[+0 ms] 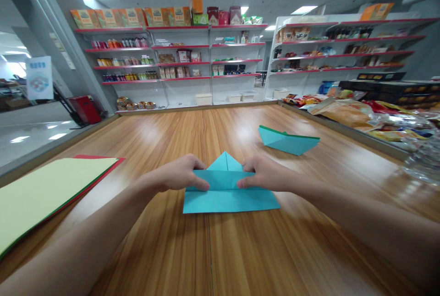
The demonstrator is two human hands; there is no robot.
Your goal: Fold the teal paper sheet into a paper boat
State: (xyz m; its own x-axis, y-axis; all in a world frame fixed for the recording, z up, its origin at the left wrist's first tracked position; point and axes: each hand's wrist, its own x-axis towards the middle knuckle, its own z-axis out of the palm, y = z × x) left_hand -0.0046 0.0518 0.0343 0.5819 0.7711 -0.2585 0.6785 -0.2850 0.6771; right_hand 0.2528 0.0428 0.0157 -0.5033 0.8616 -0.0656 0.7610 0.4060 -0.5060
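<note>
A sheet of blue paper (231, 200), partly folded, lies on the wooden table in front of me. Its far side comes to a triangular point with a seam down the middle, and a folded strip crosses it below that. My left hand (182, 173) grips the strip's left end, thumb on top and the other fingers mostly hidden. At the strip's right end, my right hand (263, 173) holds the paper in a like way, its thumb pressed on the strip. Beyond my right hand sits a folded paper boat (288, 140), blue with a green upper edge.
Sheets of coloured paper (51, 186), pale yellow on top with green and red below, lie at the left. Packaged goods (354, 112) line the table's right side, with a clear plastic item (424, 161) nearer. Stocked shelves (178, 62) stand past the far edge.
</note>
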